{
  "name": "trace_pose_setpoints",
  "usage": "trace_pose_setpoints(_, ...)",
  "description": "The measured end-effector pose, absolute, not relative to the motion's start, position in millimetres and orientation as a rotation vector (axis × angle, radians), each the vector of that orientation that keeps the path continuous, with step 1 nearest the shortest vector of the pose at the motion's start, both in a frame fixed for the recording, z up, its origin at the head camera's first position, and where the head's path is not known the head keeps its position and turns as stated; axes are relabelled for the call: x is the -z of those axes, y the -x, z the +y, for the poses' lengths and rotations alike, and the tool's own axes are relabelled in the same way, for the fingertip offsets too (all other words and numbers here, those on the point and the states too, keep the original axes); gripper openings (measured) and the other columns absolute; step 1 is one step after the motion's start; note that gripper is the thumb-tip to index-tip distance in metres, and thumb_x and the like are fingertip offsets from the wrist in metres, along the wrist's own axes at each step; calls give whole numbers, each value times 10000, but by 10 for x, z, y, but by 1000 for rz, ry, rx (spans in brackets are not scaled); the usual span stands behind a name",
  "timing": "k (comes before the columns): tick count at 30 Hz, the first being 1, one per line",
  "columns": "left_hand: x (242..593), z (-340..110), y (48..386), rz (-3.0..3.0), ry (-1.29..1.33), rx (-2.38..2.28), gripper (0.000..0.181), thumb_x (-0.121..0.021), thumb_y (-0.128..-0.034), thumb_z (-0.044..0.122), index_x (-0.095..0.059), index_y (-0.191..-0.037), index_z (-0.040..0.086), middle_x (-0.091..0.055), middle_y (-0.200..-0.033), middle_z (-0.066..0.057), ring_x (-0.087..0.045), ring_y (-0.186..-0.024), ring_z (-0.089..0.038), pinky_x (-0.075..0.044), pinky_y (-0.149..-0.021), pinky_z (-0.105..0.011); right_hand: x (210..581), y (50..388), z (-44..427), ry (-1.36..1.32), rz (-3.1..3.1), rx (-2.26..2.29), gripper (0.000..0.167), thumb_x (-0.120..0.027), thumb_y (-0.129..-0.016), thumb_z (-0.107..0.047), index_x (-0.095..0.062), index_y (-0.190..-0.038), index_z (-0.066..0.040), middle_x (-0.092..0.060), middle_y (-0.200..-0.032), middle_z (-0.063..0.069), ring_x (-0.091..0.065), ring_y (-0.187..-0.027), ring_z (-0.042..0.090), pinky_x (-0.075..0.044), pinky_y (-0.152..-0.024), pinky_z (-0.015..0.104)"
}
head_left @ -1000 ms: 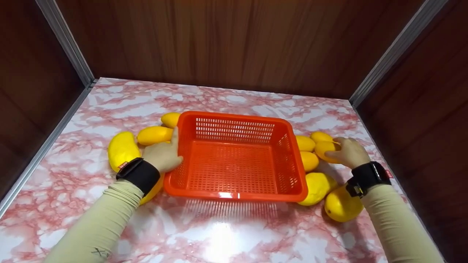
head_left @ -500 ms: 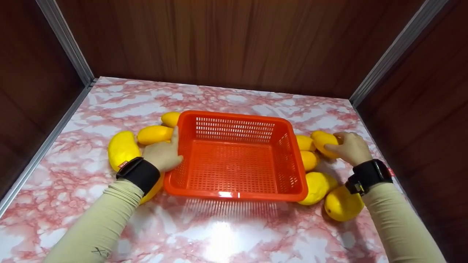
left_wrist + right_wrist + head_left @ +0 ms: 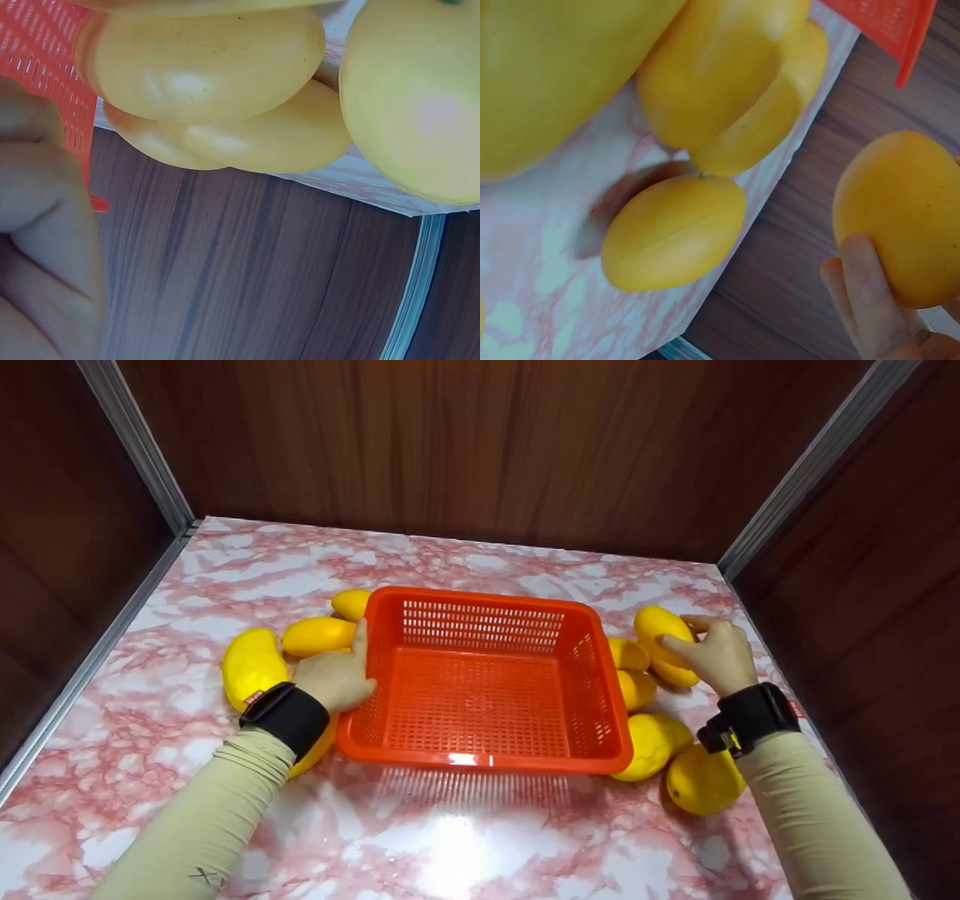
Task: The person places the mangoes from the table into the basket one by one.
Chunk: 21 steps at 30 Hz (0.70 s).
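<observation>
An orange-red plastic basket (image 3: 480, 763) with slotted walls stands in the middle of the table. At its left rim, my left hand (image 3: 330, 676) grips the edge; some of its fingers are hidden. To the right of the basket, my right hand (image 3: 718, 654) holds a yellow mango (image 3: 660, 630) between thumb and fingers. That mango is raised above another mango (image 3: 676, 673) lying on the table. In the right wrist view, fingertips (image 3: 866, 270) press against the side of the held mango (image 3: 900, 202).
Several mangoes lie left of the basket, including a curved one (image 3: 253, 666) and a longish one (image 3: 319, 637). More rest on its right, among them a lumpy one (image 3: 651, 746) and a rounder one (image 3: 703, 781). Dark wood-patterned panels (image 3: 450, 450) enclose the marbled table (image 3: 465, 556).
My right hand has taken hold of a mango and lifted it up and slightly away, uncovering the one below it. My left hand and the basket stay in place.
</observation>
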<state>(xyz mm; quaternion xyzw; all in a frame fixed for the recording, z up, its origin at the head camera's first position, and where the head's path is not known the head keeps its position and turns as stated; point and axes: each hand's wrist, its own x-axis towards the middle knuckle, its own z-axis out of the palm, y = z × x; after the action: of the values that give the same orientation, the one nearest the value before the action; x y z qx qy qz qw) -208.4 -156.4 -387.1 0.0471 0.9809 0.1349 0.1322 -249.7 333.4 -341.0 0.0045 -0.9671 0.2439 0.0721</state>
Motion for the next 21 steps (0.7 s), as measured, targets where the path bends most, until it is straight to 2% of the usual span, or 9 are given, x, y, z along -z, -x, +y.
trace_pose_setpoints(4,3861,-1572,2073,2851,-133,-409,921,-509,-911,302,66,-1584,49,-659,-939,-188,-610,-738,-300,-448,-603,-395,3359,2508,3264,-21,-2881,-801,686,-667,-897,-443,-566,-1348,64,-592,-1296,300,-577,-1052,398,-446,-902,478)
trace_pose_setpoints(10,3867,-1579,2058,2865,-123,-435,921,-520,-912,303,55,-1587,56,-645,-865,-167,-602,-699,-293,-428,-569,-373,3269,2528,3126,-57,-2848,-873,688,-670,-893,-475,-581,-1350,32,-613,-1277,269,-601,-999,350,-447,-795,293)
trace_pose_setpoints(14,3876,-1577,2057,2851,-116,-428,925,-512,-908,293,74,-1586,66,-608,-790,-140,-583,-653,-286,-410,-551,-361,3218,2539,3030,-96,-2830,-870,678,-674,-890,-480,-593,-1345,17,-629,-1267,248,-624,-971,330,-436,-744,214)
trace_pose_setpoints(21,3881,-1563,2086,2852,-131,-424,920,-512,-897,277,53,-1586,47,-646,-863,-166,-599,-694,-292,-438,-577,-379,3123,2548,2810,-133,-2766,-983,652,-701,-872,-483,-613,-1348,-46,-651,-1213,179,-637,-941,268,-458,-740,155)
